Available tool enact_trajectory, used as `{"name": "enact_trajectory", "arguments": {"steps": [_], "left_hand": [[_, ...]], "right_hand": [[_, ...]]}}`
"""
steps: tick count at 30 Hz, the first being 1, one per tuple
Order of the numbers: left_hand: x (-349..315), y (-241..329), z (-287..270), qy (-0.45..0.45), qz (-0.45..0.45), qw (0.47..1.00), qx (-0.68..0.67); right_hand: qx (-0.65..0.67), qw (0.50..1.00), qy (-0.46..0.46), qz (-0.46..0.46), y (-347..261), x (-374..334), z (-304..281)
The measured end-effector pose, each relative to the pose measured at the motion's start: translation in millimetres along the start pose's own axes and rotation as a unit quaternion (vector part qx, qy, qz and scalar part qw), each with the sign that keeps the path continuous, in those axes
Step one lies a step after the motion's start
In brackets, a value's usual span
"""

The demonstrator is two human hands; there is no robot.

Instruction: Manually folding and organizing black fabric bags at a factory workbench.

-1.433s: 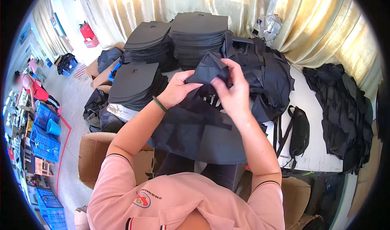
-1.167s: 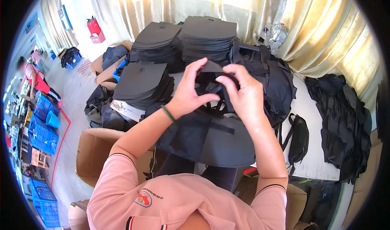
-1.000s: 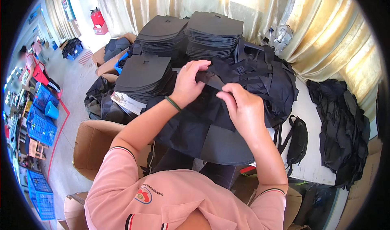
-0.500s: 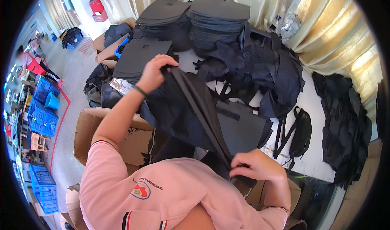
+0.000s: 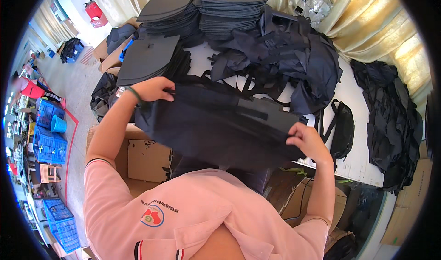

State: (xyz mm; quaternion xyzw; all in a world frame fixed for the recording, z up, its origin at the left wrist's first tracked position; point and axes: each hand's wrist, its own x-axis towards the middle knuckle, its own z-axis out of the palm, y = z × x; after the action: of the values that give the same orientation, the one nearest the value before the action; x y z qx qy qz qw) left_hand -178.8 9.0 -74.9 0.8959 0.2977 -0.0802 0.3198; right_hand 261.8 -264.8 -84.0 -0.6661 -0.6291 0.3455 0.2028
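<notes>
A black fabric piece (image 5: 216, 129) hangs stretched between my two hands, over the near edge of the table. My left hand (image 5: 155, 89) pinches its upper left corner, and my right hand (image 5: 307, 140) grips its right end. Behind the fabric, partly covered by it, lies a dark flat panel (image 5: 284, 115) with a strip across it. To the right of my right hand rests a small black pouch (image 5: 342, 130) with straps. Beyond the fabric is a heap of black sewn fabric pieces (image 5: 294, 62) with straps.
Stacks of dark grey panels (image 5: 232, 12) stand at the back of the white table (image 5: 363, 156), with another stack (image 5: 149, 58) at left. Black cut pieces (image 5: 392, 127) pile up at right. An open cardboard box (image 5: 147, 161) sits below left. Blue crates (image 5: 49, 145) line the floor; a person (image 5: 32, 89) is far left.
My right hand has risen and moved right, my left hand has moved down and left. The fabric, earlier drawn diagonally, is now spread wide and more level.
</notes>
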Motion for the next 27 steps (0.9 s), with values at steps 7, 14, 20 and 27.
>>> {"name": "enact_trajectory", "arguments": {"steps": [7,14,20,27], "left_hand": [[68,-20,36,0.084,-0.043,0.994,0.059],[72,-32,43,0.104,-0.043,0.988,0.107],[51,-31,29,0.013,-0.106,0.991,0.078],[-5,-33,4,0.093,-0.086,0.991,0.051]], "right_hand": [[-0.379,0.892,0.238,-0.060,15,33,24],[-0.285,0.927,0.064,-0.235,-12,44,78],[-0.303,0.932,-0.014,-0.197,8,38,88],[-0.300,0.935,-0.045,-0.185,5,40,85]]}}
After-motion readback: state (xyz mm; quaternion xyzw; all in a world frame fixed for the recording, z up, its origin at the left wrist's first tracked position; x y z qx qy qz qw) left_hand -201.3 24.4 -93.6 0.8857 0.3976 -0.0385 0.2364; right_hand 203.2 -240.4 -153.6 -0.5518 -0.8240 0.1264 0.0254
